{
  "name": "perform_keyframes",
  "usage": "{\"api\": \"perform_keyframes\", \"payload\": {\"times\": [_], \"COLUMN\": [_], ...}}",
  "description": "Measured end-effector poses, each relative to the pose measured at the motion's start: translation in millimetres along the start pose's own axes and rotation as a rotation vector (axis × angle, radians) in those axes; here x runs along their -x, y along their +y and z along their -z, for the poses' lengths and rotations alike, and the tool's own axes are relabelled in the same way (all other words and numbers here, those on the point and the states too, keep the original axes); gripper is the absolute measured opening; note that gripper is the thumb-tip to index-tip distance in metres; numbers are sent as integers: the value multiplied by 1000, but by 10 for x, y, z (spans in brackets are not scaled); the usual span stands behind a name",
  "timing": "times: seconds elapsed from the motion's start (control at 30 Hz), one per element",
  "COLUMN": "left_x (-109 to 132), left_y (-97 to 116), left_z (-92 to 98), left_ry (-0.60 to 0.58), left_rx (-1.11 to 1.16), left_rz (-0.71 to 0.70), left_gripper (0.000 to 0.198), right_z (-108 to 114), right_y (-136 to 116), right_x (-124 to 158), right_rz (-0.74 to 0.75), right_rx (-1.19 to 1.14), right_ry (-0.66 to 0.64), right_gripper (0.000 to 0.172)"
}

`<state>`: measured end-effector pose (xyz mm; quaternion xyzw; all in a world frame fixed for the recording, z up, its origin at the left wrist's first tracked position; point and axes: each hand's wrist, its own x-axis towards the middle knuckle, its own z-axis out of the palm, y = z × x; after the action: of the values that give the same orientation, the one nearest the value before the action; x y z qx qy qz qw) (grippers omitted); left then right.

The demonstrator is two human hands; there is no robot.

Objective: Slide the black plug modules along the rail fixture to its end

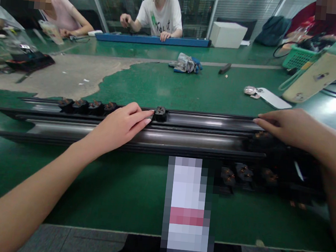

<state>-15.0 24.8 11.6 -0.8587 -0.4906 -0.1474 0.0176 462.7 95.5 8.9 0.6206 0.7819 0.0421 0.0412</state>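
Note:
My left hand (123,123) lies over the far black metal rail (210,121), its fingers stretched out to the right. Its fingertips meet the left side of a small black socket module (160,113) seated in that rail's channel. At the right part of the same rail, my right hand (290,124) has its thumb and fingertips closed on the rail's edge. Further left in the channel, several similar modules with copper contacts (95,107) sit in a row. A second black rail (190,140) lies parallel, nearer to me.
Loose black modules (244,172) lie in a dark pile at the right. Across the green table (142,80) are gloves (187,63), a white phone-like slab (273,98), a cream bottle (321,73) and a green basket (301,57). Other people sit opposite, one at a blue bar (152,40).

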Motion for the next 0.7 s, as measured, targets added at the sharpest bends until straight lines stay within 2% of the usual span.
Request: {"api": "perform_keyframes", "payload": {"times": [0.27, 0.5, 0.7], "left_x": [-145, -261, -325], "left_y": [25, 93, 161], "left_z": [-1, 59, 74], "left_ry": [-8, -104, -119], "left_rx": [121, 121, 105], "left_rz": [-64, -77, -105], "left_gripper": [60, 54, 49], "right_z": [-1, -38, -105], "right_y": [-29, -18, 40], "right_x": [1, 16, -17], "right_rz": [27, 57, 98], "right_rx": [-5, -22, -36], "right_ry": [-3, 23, 79], "right_gripper": [51, 51, 48]}}
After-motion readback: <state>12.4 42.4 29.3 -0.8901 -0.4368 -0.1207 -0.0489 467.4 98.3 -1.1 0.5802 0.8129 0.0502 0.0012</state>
